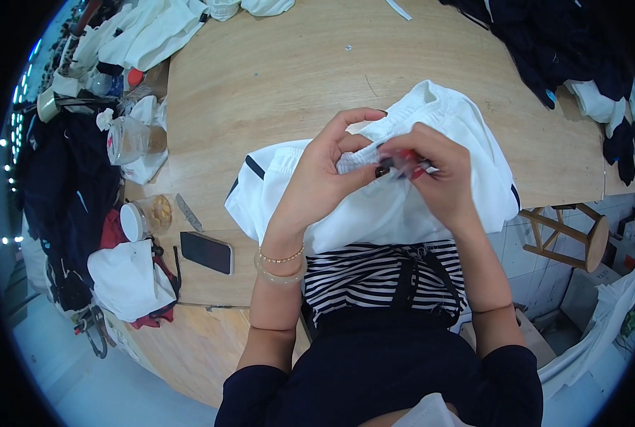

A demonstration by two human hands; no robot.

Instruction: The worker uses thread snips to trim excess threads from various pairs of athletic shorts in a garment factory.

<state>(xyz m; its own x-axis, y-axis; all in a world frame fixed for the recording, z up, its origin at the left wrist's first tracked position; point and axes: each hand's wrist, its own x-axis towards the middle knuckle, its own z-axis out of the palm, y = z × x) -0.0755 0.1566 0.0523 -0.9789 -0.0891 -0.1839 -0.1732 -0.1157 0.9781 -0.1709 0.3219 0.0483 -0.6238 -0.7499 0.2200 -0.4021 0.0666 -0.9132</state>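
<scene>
White garment [396,206] pinched between fingers [364,153]

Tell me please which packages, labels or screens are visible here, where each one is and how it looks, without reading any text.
Phone: flat on the wooden table, left of the left hand; dark rectangle, its screen is off.
Round container: lying at the left table edge; clear, white lid, yellowish contents.
Clear plastic jar: farther along the left edge; transparent with some red marking.
Small red and dark item: pinched in the right hand on the white garment; too small to identify.
</scene>
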